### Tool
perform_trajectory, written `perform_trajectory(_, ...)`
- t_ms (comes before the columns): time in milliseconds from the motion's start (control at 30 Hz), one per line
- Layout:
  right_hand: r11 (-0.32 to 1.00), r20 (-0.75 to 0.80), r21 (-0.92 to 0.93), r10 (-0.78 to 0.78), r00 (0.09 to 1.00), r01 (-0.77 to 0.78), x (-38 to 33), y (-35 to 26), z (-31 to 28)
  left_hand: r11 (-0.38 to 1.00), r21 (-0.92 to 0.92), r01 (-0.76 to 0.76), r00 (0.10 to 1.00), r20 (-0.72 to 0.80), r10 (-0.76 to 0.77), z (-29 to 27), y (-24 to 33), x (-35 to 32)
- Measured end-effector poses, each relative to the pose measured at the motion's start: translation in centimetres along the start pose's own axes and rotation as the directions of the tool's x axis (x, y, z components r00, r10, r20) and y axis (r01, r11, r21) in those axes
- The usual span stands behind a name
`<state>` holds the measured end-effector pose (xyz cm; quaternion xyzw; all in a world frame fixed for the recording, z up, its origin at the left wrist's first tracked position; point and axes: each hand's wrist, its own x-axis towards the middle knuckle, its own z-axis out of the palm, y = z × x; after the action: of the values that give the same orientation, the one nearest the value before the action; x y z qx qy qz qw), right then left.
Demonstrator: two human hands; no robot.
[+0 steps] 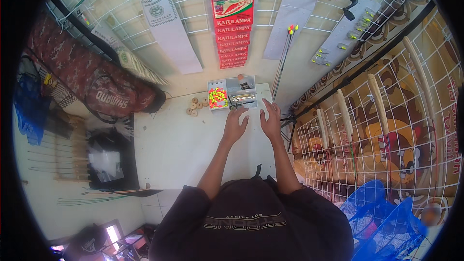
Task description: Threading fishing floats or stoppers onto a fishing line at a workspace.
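Observation:
Both my arms reach forward over a white table [179, 140]. My left hand [235, 124] is held with its fingers apart just in front of a grey compartment tray [227, 84], and nothing shows in it. To its right, my right hand [271, 120] has its fingers stretched out beside the tray's right edge, also without anything visible in it. Small yellow and orange-red floats [218, 98] fill the tray's left compartment. A small bottle [243, 83] lies in the back right one. Small tools [242, 98], partly hidden, sit in the front right one.
Several round tan pieces [194, 106] lie left of the tray. Thin rods with bright tips [291, 31] lean on the wall behind. A camouflage bag [108, 94] stands at the left. White wire grid [357, 130] and blue netting [382, 217] border the right side.

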<state>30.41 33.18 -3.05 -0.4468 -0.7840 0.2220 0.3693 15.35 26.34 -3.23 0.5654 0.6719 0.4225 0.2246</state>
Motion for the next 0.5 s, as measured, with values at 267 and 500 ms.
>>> perform_trajectory(267,1.0,0.045,0.016,0.014,0.999,-0.015,-0.8,-3.6,1.6,0.999,-0.029,0.023,1.0,-0.006,-0.023,-2.9,-1.4,-1.5)
perform_trajectory(500,0.995,0.086,0.06,-0.089,0.992,0.084,-1.7,-6.7,3.3,0.999,0.034,-0.002,1.0,0.003,0.002,-5.7,-2.4,-2.8)
